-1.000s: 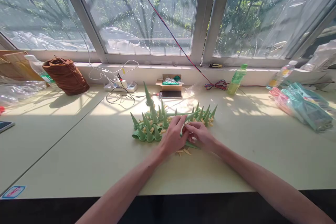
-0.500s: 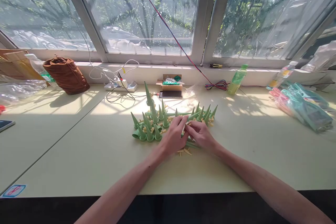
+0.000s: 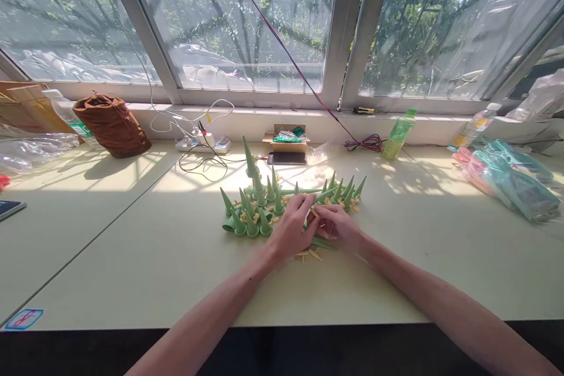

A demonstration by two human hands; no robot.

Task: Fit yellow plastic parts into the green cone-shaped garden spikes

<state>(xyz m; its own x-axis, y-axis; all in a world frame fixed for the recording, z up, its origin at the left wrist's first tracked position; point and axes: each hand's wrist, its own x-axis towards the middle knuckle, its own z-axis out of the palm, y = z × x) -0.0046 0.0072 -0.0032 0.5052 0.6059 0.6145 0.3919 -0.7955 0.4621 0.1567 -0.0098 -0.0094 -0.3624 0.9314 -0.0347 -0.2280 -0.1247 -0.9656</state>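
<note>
My left hand (image 3: 293,222) and my right hand (image 3: 341,226) meet at the middle of the table, fingertips almost touching. A small pale-yellow piece (image 3: 314,210) shows between the fingertips, pinched by my right hand. The left fingers are curled, and what they hold is hidden behind the hand. Around both hands are several green plastic cones, some upright, such as one cone (image 3: 252,228) at the left, and others lying down, such as the cone (image 3: 324,243) below my right hand. Loose yellow pieces (image 3: 314,254) lie in front of my hands.
Behind the cones are a phone (image 3: 286,158) and a small cardboard box (image 3: 288,145). A power strip (image 3: 207,144) with cables stands back left, near a brown bag (image 3: 112,126). A green bottle (image 3: 399,134) and plastic-wrapped packs (image 3: 513,179) are at the right.
My right hand has turned slightly, and its fingers have shifted around the small yellow piece. My left hand stays almost in place.
</note>
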